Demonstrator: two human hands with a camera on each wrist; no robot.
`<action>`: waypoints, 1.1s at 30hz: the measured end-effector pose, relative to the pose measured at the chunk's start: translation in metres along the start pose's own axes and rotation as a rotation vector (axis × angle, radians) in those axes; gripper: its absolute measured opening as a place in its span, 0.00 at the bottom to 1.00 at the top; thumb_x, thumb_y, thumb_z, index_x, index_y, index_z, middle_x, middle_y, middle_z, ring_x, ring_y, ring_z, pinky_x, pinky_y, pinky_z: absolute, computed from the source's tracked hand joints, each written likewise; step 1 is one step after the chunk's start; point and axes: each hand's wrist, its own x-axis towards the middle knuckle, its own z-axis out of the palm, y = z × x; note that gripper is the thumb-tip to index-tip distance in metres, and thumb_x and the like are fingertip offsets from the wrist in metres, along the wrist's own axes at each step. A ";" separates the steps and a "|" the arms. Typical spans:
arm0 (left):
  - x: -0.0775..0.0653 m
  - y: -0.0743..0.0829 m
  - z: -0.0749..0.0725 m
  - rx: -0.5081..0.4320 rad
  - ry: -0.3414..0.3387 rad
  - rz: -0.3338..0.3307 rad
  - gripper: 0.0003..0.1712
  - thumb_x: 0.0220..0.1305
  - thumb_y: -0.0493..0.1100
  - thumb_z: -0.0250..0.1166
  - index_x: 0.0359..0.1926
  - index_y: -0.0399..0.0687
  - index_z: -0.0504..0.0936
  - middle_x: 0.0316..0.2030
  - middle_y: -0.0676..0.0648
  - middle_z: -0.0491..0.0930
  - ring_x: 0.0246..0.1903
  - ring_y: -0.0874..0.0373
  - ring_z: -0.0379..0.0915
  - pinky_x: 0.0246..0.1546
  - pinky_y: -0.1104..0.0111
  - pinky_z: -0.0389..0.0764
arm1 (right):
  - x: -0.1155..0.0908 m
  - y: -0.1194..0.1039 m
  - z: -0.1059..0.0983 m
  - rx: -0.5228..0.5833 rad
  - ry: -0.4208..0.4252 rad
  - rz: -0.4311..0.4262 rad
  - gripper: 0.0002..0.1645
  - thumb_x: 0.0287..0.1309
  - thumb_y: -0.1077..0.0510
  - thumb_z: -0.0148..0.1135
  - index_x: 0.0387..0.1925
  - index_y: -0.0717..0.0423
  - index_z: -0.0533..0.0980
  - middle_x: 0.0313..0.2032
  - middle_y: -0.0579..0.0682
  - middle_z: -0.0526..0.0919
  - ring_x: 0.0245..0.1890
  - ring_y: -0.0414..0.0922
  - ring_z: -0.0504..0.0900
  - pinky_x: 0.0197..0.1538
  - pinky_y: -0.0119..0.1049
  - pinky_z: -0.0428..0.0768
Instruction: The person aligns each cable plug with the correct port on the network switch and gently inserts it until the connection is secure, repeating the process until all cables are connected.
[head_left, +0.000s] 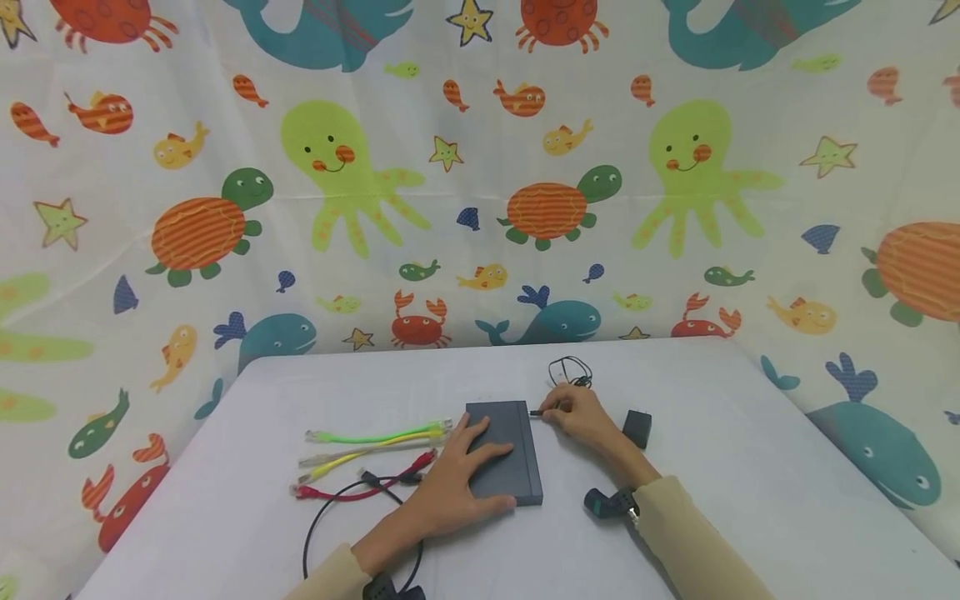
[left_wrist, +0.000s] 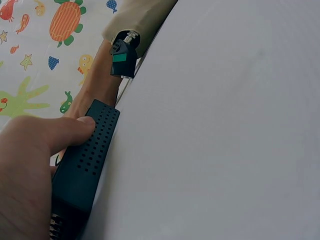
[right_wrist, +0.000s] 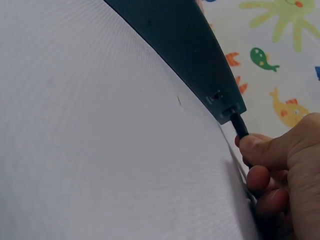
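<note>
A dark grey network switch [head_left: 491, 479], a flat box with a vented side and a row of ports, lies on the table. My left hand [head_left: 453, 487] rests on it with the fingers spread across its top. In the left wrist view the thumb [left_wrist: 75, 131] presses the vented side. On the box's right, my right hand [head_left: 581, 417] pinches a black power plug [right_wrist: 239, 125] between thumb and fingertips. The plug's tip sits right at a small socket near the corner of the switch in the right wrist view. Its thin black cord [head_left: 573, 367] lies looped behind that hand.
Left of the switch lie green [head_left: 367, 437], yellow [head_left: 322, 472], grey [head_left: 330, 457] and red [head_left: 360, 497] network cables, beside a black cable [head_left: 307, 533]. A black power adapter [head_left: 637, 428] stands right of my right hand. A patterned cloth [head_left: 465, 208] hangs behind the table.
</note>
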 end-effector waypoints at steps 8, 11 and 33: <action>0.000 -0.001 0.000 0.010 0.004 0.000 0.39 0.52 0.77 0.59 0.65 0.79 0.67 0.75 0.49 0.50 0.76 0.41 0.31 0.62 0.31 0.53 | 0.000 -0.001 0.000 0.013 0.008 -0.004 0.07 0.52 0.64 0.67 0.30 0.49 0.83 0.35 0.48 0.82 0.18 0.38 0.74 0.24 0.30 0.73; -0.001 -0.001 0.000 0.006 0.000 0.002 0.39 0.52 0.76 0.59 0.65 0.79 0.67 0.75 0.49 0.50 0.76 0.41 0.31 0.62 0.31 0.53 | 0.000 -0.001 0.001 0.018 0.005 0.003 0.07 0.49 0.64 0.69 0.30 0.49 0.83 0.34 0.47 0.82 0.20 0.38 0.75 0.24 0.30 0.73; -0.001 -0.001 0.001 0.019 0.012 0.002 0.38 0.51 0.77 0.59 0.64 0.79 0.68 0.75 0.48 0.52 0.76 0.40 0.33 0.62 0.30 0.52 | 0.000 -0.001 0.002 -0.031 0.003 -0.018 0.03 0.49 0.56 0.71 0.28 0.49 0.84 0.35 0.44 0.83 0.18 0.37 0.75 0.28 0.30 0.73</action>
